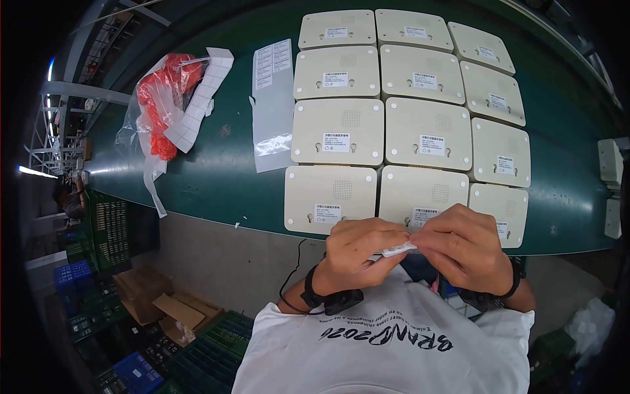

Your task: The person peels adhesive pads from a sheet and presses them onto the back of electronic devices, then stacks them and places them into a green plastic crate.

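In front of my chest, at the near edge of the green table (223, 190), both hands meet over a small white strip (398, 250). My left hand (357, 253) is closed around it, thumb below and fingers above. Right at the strip's end, my right hand (462, 246) pinches with thumb and fingertips; whatever lies between those fingertips is too small to make out. Just beyond the hands, several cream plastic housings (338, 131) lie in rows, each with a white label, a grid of small holes and pale round dots at the corners. My hands partly cover the nearest ones.
A label sheet (272, 144), partly peeled, lies left of the housings. Farther left are a clear bag with red plastic (174, 98) and a crumpled white strip (200, 108). Cardboard boxes (141, 292) and crates (111, 223) stand on the floor at left. More housings (610, 161) sit far right.
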`<act>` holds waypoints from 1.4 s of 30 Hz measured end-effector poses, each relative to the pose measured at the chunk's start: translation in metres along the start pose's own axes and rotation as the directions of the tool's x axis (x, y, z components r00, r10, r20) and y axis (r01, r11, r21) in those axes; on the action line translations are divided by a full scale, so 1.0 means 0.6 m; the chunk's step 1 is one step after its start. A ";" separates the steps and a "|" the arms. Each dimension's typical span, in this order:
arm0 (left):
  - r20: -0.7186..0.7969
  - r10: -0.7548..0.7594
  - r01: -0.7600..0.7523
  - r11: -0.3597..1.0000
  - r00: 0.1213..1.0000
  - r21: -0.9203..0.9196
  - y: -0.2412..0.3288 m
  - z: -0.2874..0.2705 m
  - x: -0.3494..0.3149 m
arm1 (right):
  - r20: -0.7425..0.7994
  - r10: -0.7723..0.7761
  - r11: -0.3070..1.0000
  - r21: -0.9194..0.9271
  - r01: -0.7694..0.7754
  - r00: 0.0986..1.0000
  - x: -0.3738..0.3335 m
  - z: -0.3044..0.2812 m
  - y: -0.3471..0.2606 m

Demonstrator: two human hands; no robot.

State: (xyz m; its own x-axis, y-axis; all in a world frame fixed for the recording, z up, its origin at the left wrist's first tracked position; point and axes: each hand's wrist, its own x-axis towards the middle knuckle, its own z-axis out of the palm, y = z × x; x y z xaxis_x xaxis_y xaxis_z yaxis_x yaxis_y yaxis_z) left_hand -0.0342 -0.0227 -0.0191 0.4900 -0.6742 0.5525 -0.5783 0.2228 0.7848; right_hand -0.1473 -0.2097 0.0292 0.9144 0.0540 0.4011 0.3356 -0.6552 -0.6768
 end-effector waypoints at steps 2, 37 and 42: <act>-0.016 -0.016 0.016 1.000 1.000 -0.012 -0.002 0.005 0.000 | -0.058 -0.049 0.996 -0.070 0.045 0.997 0.001 0.009 0.001; 0.050 -0.393 0.392 0.881 0.918 -0.265 -0.033 0.003 -0.006 | -0.374 0.585 0.716 -0.181 -0.675 0.720 -0.045 -0.232 0.290; 0.050 -0.391 0.389 0.878 0.919 -0.278 -0.034 0.004 -0.007 | -0.351 0.643 0.676 -0.158 -0.720 0.681 -0.052 -0.234 0.303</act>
State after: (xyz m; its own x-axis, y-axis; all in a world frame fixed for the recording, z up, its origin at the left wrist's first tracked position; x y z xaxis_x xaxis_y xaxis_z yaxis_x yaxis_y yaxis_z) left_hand -0.0260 -0.0260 -0.0384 0.6438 -0.7421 0.1865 -0.1362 0.1287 0.9823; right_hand -0.1468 -0.4363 -0.0194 0.7586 -0.6492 0.0550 -0.4673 -0.6009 -0.6485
